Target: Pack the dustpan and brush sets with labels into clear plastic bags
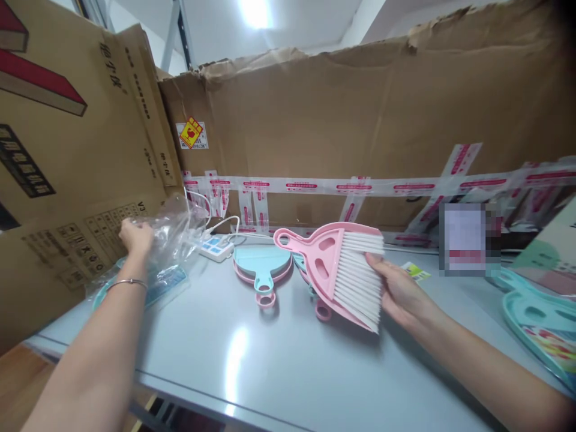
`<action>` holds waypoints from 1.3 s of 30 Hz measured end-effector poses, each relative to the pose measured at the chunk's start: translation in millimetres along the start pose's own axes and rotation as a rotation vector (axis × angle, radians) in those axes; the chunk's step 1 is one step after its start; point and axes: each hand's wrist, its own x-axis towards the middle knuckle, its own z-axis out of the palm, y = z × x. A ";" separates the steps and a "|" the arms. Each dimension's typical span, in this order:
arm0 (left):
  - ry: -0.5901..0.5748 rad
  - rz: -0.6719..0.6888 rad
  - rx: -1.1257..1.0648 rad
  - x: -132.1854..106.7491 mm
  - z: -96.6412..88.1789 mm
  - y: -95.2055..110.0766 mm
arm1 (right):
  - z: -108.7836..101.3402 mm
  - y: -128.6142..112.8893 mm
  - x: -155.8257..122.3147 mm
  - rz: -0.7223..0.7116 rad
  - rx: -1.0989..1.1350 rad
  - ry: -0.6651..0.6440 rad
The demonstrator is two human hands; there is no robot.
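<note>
My right hand (398,291) grips a pink mini brush with white bristles (342,270), nested with a pink dustpan, tilted above the grey table (270,372). My left hand (135,236), with a thin bracelet on the wrist, is closed on a clear plastic bag (175,234) at the table's back left. Between the hands lie a light-blue dustpan stacked on a pink one (262,267), handles toward me.
Tall cardboard walls (360,132) taped with printed tape surround the table at the back and left. A white power strip (216,246) lies behind the dustpans. Teal plastic items and printed card (540,312) sit at the right edge. A small label (416,271) lies on the table.
</note>
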 end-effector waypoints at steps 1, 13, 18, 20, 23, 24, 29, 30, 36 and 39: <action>0.063 -0.014 0.035 -6.7 -0.4 1.8 | 1.8 0.0 -0.1 0.009 -0.003 0.017; -1.133 -0.036 -1.146 -135.6 43.2 202.0 | 21.1 -4.7 -17.8 0.096 -0.179 -0.180; -1.006 0.141 -1.224 -131.9 29.5 210.9 | 30.9 -23.7 -35.3 -0.866 -0.734 0.139; -0.981 0.210 -1.231 -128.1 24.7 213.3 | 41.7 -33.7 -44.1 -1.172 -0.986 -0.017; -0.927 0.278 -1.189 -126.3 19.0 216.5 | 61.7 -42.6 -53.0 -1.221 -1.232 -0.347; -0.915 0.297 -1.155 -126.4 17.1 217.1 | 67.6 -43.5 -54.2 -1.199 -1.253 -0.403; -0.786 0.314 -0.957 -128.9 5.5 221.8 | 83.9 -39.0 -55.6 -1.164 -1.158 -0.471; -0.744 0.310 -0.918 -129.2 3.2 223.4 | 85.3 -38.7 -56.6 -1.187 -1.138 -0.455; -0.256 0.302 -0.713 -117.6 -2.1 206.4 | 75.9 -62.3 -50.6 -1.269 -0.916 -0.172; -0.150 0.350 -0.549 -112.6 5.7 175.6 | 56.0 -67.2 -24.0 -1.260 -1.019 -0.189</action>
